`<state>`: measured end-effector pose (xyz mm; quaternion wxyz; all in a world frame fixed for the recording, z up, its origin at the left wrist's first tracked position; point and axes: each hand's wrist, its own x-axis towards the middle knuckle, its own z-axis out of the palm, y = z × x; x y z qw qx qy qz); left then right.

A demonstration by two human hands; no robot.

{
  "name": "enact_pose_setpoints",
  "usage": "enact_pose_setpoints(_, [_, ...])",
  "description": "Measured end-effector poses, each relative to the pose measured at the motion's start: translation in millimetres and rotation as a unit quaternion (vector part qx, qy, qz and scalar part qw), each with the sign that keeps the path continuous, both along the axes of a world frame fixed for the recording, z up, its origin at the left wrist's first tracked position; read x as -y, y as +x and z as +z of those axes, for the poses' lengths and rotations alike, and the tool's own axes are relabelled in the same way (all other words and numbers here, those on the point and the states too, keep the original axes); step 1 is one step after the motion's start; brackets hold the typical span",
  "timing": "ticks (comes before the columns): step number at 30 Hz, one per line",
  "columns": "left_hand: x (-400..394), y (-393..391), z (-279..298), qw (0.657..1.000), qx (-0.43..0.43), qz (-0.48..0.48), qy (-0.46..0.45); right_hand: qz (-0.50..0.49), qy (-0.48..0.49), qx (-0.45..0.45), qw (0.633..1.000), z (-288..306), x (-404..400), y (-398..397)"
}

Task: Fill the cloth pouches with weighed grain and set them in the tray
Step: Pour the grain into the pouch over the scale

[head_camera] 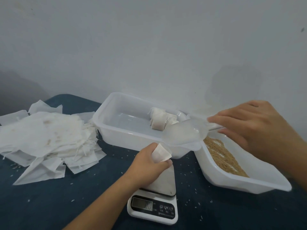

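A person's left hand (150, 161) grips an open cloth pouch (160, 154) above the platform of a digital scale (157, 199) at the worktop's (69, 205) near edge, while the right hand (249, 128) pinches the handle of a translucent scoop (181, 133) — its bowl tipped toward the pouch. Filled pouches (160, 121) lie in the white tray (116, 117) by the far edge. A tilted tub of grain (222, 156) sits right; empty pouches (46, 136) pile left.
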<state>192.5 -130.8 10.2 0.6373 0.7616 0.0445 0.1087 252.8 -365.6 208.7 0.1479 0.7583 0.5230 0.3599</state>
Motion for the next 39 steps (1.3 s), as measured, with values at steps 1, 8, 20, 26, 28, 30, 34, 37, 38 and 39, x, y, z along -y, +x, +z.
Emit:
enact_pose_setpoints(1, [0, 0, 0, 1.000, -0.003, 0.000, -0.013, -0.017, 0.029, -0.041, 0.999, -1, 6, 5])
enact_pose_setpoints(8, [-3, 0, 10, 0.971, -0.048, -0.041, -0.232, -0.372, 0.075, -0.282, 0.881, -20, 114, 97])
enact_pose_setpoints(20, [-12, -7, 21, 0.708, -0.082, -0.241, -0.659, -0.517, -0.025, -0.347, 0.782, -83, 177, 139])
enact_pose_setpoints(26, [-11, -4, 18, 0.753, -0.105, -0.176, -0.626, -0.463, 0.029, -0.425, 0.777, -107, 145, 136])
enact_pose_setpoints(28, [-10, -4, 17, 0.772, -0.118, -0.151, -0.606, -0.449, 0.052, -0.429, 0.782, -113, 132, 134])
enact_pose_setpoints(30, [-8, -3, 15, 0.792, -0.132, -0.123, -0.583, -0.444, 0.064, -0.422, 0.788, -119, 122, 134])
enact_pose_setpoints(34, [-7, -1, 13, 0.819, -0.158, -0.101, -0.542, -0.442, 0.143, -0.431, 0.773, -131, 113, 135])
enact_pose_setpoints(37, [-6, -1, 13, 0.826, -0.179, -0.096, -0.526, -0.427, 0.249, -0.447, 0.746, -138, 112, 135])
enact_pose_setpoints(38, [-6, -1, 13, 0.829, -0.182, -0.094, -0.521, -0.420, 0.279, -0.451, 0.736, -139, 113, 134])
enact_pose_setpoints(39, [-5, -1, 12, 0.832, -0.185, -0.095, -0.515, -0.412, 0.305, -0.453, 0.730, -139, 113, 132])
